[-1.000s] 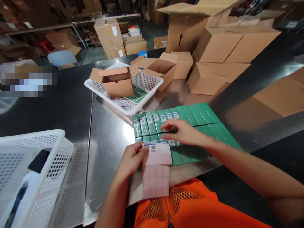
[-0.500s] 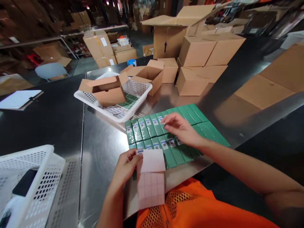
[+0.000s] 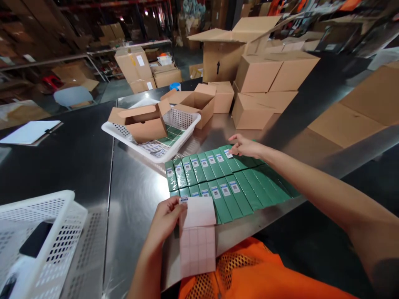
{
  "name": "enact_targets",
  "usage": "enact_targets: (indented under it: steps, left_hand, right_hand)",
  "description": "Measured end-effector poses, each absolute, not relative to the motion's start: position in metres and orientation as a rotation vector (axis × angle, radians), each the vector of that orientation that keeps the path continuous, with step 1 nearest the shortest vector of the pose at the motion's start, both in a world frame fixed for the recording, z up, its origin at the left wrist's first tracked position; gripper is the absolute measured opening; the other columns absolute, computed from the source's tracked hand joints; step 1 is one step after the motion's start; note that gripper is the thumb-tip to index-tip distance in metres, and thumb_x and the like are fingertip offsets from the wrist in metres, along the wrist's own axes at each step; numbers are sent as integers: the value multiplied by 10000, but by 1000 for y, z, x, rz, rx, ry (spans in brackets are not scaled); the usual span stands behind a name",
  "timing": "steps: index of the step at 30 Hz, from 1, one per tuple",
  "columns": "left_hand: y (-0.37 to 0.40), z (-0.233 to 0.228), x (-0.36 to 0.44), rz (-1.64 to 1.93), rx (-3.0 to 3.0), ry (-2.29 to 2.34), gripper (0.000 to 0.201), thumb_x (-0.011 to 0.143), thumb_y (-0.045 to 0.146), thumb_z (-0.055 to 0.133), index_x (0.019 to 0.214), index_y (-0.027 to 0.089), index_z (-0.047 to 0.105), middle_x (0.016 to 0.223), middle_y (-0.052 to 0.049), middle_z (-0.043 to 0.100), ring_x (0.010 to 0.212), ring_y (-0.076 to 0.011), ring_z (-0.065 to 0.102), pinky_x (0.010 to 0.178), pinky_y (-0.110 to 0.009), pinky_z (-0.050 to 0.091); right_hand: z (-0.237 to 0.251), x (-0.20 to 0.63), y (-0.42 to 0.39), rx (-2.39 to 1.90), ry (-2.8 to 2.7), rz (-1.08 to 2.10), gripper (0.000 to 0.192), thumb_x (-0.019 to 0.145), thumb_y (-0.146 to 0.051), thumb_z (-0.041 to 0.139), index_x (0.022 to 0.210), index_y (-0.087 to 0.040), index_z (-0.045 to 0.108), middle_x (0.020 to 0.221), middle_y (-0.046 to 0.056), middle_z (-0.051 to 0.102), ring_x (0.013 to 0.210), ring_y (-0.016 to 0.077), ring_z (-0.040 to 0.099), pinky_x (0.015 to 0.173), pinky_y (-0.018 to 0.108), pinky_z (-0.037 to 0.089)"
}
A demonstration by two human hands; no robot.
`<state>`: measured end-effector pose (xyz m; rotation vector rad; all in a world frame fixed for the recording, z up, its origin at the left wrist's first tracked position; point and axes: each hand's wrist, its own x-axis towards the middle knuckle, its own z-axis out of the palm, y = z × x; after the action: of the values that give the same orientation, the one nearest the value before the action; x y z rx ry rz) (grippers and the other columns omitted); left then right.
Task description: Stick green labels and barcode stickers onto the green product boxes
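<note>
Between thumb and fingers, my left hand (image 3: 166, 218) grips a sheet of label stickers (image 3: 199, 249), mostly blank backing with one printed label at its top corner. The sheet hangs over the near table edge and covers part of the green boxes. My right hand (image 3: 246, 147) is at the back row, its thumb and a finger at the edge of a white label sticker (image 3: 228, 154) lying against a box; its index finger is raised. The narrow green boxes (image 3: 249, 191) lie side by side in two rows. Several on the left bear printed labels; those farther right look plain.
A white basket (image 3: 137, 147) behind the boxes holds an open carton (image 3: 146, 126) and label sheets. Another white basket (image 3: 59, 232) at left contains a black phone-like object (image 3: 35, 239). Stacked cartons (image 3: 258, 77) stand at the back; a clipboard (image 3: 29, 132) lies far left.
My right hand has moved right and away from me, from above the middle boxes to the back row, where a label now sits at its fingers. My left hand keeps the sheet in place.
</note>
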<state>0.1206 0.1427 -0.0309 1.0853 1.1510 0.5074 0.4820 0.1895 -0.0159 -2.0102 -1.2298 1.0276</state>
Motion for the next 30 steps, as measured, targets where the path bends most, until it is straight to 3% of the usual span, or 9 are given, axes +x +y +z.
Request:
enact_targets:
  steps: [8,13,18,24,28,30]
  left_hand:
    - [141,-29,120,492,1135,1150,319,617,446,744,720,154,670,581,4,619,509,-137,539,488,-236,401]
    - [142,-32,118,504,1150,1139,295,636,427,736,725,153,668,590,5,615,523,-142,543,490,-237,405]
    - [141,-34,118,516,1179,1116,236,687,386,706,695,160,638,572,15,589,525,-129,524,499,-227,386]
    - [143,-34,118,517,1178,1093,255,700,404,704,732,156,653,593,17,599,521,-126,521,504,-231,393]
    - [144,-35,116,553,1102,1109,293,714,458,684,716,166,660,568,23,591,501,-127,521,494,-234,410]
    - [145,-36,115,566,1054,1106,318,729,490,654,692,175,644,557,19,592,491,-135,533,482,-239,417]
  right_hand:
    - [-17,480,201,-2258,-1360,816,613,687,-254,807,1200,-217,473,710,-25,615,629,178,565,566,276,408]
    - [0,474,198,-2335,-1500,533,661,553,-305,895,1118,-196,570,854,48,626,856,284,609,721,352,442]
    - [4,413,157,-1908,-1781,461,311,789,-372,749,1035,-213,641,922,49,627,816,213,596,750,332,459]
    - [-12,332,123,-1358,-2104,612,270,830,-396,762,1032,-224,713,954,53,656,935,227,579,829,371,419]
    - [-28,315,123,-1237,-2205,344,116,909,-328,678,970,-245,731,901,41,685,896,219,561,789,385,360]
    - [-32,313,118,-1123,-2264,150,127,960,-285,596,932,-260,717,912,27,714,896,214,563,798,404,342]
